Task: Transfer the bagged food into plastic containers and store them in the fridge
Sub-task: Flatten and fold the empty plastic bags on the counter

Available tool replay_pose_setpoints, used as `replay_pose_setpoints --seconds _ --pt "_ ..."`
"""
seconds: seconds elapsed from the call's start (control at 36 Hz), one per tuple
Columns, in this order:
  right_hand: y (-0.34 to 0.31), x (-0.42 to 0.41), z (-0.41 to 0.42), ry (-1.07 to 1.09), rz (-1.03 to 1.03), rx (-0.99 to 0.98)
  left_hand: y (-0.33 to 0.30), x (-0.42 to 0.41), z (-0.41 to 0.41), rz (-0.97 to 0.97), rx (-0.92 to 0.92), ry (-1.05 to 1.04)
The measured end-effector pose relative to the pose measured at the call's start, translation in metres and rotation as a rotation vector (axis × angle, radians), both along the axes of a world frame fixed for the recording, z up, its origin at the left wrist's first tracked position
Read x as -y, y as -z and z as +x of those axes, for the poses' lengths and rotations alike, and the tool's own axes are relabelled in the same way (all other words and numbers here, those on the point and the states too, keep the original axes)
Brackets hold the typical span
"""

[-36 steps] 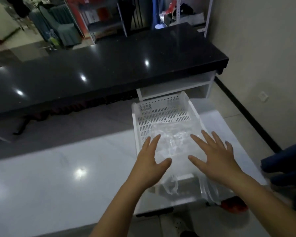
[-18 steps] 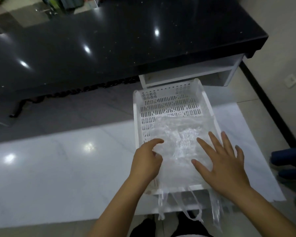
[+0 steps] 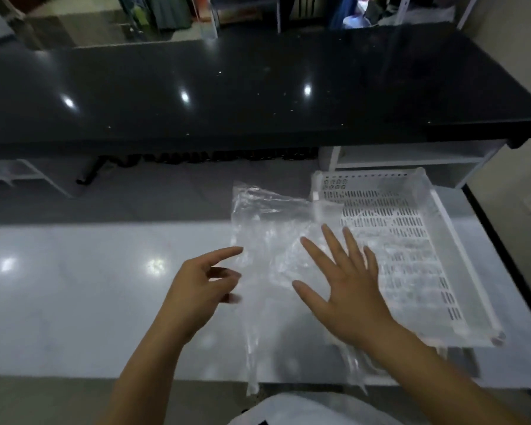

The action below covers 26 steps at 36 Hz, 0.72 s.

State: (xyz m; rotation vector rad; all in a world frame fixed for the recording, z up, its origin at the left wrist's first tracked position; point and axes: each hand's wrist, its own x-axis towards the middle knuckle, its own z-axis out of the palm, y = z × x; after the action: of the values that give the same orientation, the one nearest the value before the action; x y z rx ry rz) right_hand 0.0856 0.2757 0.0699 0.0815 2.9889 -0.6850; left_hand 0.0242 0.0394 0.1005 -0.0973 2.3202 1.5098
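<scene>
early going: beside the white basket (image 3: 380, 210), left hand (image 3: 196, 289) pinches a clear bag (image 3: 267, 228), right hand (image 3: 344, 283) splayed flat; containers and fridge steps remain.

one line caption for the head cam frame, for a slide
Two hands over a clear plastic bag beside a white slotted basket on a white counter.

Two bare forearms, with no sleeves, watch or rings visible, reach in from the bottom edge over the white countertop (image 3: 74, 302). The left hand (image 3: 196, 289) and right hand (image 3: 344, 283) are ungloved. Below the countertop's near edge, a white garment (image 3: 304, 409) shows.
</scene>
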Motion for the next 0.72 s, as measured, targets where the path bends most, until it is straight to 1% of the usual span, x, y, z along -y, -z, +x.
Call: replay_pose_setpoints --seconds 0.08,0.19,0.22,0.28,0.36,0.44,0.58,0.67,0.72 --pt "0.021 0.044 -0.023 -0.060 0.027 0.023 0.021 0.041 0.004 -0.013 -0.010 -0.038" --pt "0.062 0.084 -0.038 -0.056 0.029 0.069 0.055 0.072 0.006 -0.054 -0.016 -0.005" --pt "0.074 0.091 -0.038 -0.052 0.049 0.084 0.065 0.076 0.007 -0.090 -0.025 0.014" --pt "0.096 0.103 -0.036 -0.060 0.098 0.103 0.082 0.080 0.006 -0.253 -0.087 0.045" --pt "0.121 0.115 -0.033 -0.068 0.160 0.129 0.099 0.073 0.004 -0.456 -0.263 0.078" --pt "0.136 0.122 -0.030 -0.061 0.240 0.148 0.115 0.048 0.000 -0.645 -0.363 0.219" --pt "0.139 0.118 -0.029 -0.084 0.268 0.131 0.157 0.029 0.001 -0.723 -0.314 0.342" --pt "0.138 0.112 -0.026 -0.091 0.271 0.123 0.176 0.040 0.009 -0.838 -0.368 0.352" --pt "0.138 0.112 -0.025 -0.082 0.262 0.126 0.183 0.043 0.011 -0.863 -0.404 0.366"
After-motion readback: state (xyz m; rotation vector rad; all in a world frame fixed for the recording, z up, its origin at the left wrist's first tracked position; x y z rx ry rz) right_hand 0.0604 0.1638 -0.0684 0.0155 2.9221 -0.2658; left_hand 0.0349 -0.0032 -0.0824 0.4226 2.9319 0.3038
